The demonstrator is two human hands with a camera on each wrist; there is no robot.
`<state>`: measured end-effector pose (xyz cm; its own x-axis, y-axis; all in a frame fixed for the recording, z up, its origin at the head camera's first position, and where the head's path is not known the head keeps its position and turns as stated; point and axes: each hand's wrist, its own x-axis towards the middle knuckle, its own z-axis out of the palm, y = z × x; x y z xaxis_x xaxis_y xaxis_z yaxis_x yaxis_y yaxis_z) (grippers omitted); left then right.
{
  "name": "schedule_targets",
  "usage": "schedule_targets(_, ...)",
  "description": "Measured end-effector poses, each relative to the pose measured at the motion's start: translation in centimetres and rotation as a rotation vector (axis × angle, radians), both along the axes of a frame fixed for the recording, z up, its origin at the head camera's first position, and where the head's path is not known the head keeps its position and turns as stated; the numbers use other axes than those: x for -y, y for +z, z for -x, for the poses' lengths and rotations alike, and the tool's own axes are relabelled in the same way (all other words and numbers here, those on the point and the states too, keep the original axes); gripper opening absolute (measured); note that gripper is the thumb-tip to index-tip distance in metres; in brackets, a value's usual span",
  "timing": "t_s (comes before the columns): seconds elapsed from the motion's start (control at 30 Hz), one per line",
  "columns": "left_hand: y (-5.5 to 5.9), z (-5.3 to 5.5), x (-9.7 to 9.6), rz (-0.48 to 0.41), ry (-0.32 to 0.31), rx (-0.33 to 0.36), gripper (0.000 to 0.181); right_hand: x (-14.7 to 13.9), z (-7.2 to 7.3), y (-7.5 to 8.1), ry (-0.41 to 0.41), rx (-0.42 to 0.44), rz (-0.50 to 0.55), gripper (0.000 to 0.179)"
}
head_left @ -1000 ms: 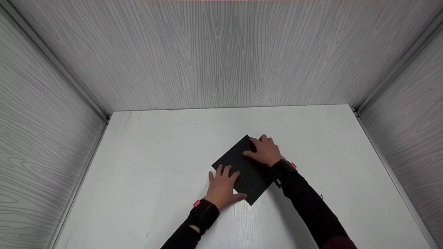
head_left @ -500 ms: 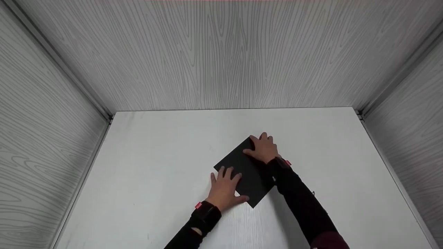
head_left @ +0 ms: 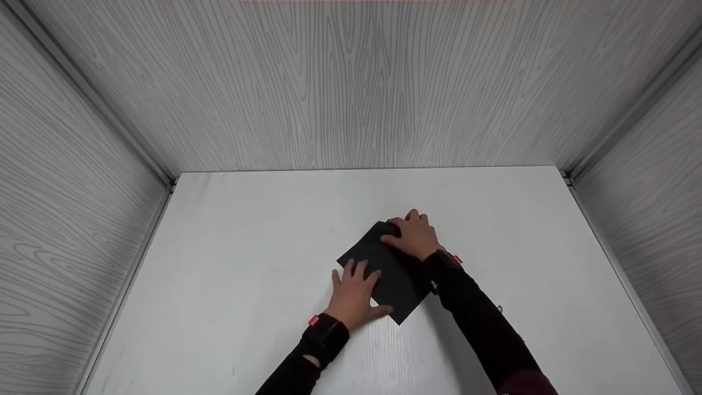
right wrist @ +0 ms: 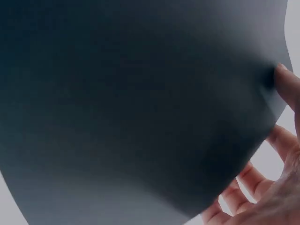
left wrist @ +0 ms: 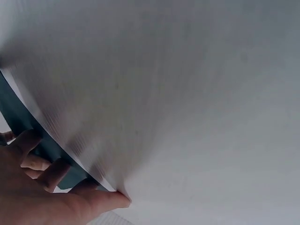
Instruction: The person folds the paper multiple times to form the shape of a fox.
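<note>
A black sheet of paper (head_left: 399,291) lies slanted on the white table, its far corner bent upward. My left hand (head_left: 352,299) rests on its near left edge, fingers spread and straight over the sheet. In the left wrist view, the left thumb (left wrist: 110,200) touches the table by the paper's edge. At the far right edge, my right hand (head_left: 419,238) pinches the sheet. The right wrist view has the right thumb (right wrist: 286,84) pressing on top of the paper, with the other fingers along and under its edge; the paper bows there.
The white tabletop (head_left: 247,247) spreads around the sheet. Grey wood-grain panels stand at the back (head_left: 351,88), left (head_left: 66,219) and right (head_left: 652,192). Dark sleeves and wristbands cover both forearms.
The sheet's far corner lay flat before and now curls up, drawn by the right hand. My left hand stays in place on the paper.
</note>
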<state>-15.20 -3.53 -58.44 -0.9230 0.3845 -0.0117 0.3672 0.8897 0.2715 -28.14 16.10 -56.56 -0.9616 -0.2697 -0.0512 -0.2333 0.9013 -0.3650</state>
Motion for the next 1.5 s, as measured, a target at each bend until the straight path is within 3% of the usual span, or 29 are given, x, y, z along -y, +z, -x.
schedule_targets(0.3, 0.4, 0.2, 0.0, -0.018, 0.003, 0.014, 0.084, -0.3, -0.1, 2.4, 0.036, 0.104, 0.219, 0.081)
schedule_targets(0.47, 0.5, 0.4, 0.2, -0.013, 0.009, 0.005, 0.085, -0.3, -0.3, 3.9, 0.057, 0.046, 0.293, 0.076)
schedule_targets(0.63, 0.6, 0.3, 0.2, -0.009, 0.008, -0.002, 0.085, -0.5, -0.9, 4.7, 0.08, -0.041, 0.318, 0.05)
schedule_targets(0.83, 0.4, 0.2, 0.1, -0.01, 0.0, -0.025, 0.084, -1.0, -1.9, 4.7, 0.143, -0.196, 0.272, 0.023)
schedule_targets(0.97, 0.1, 0.0, 0.0, 0.001, -0.004, -0.022, 0.085, -1.7, -3.2, 4.1, 0.2, -0.232, 0.276, 0.016)
schedule_targets(1.23, 0.0, 0.0, 0.0, 0.0, -0.018, -0.001, 0.086, -2.8, -5.9, 3.2, 0.342, -0.238, 0.229, 0.019)
schedule_targets(1.5, 0.0, -0.1, 0.4, 0.013, -0.04, 0.003, 0.089, -3.5, -8.5, 2.2, 0.452, -0.31, 0.162, 0.025)
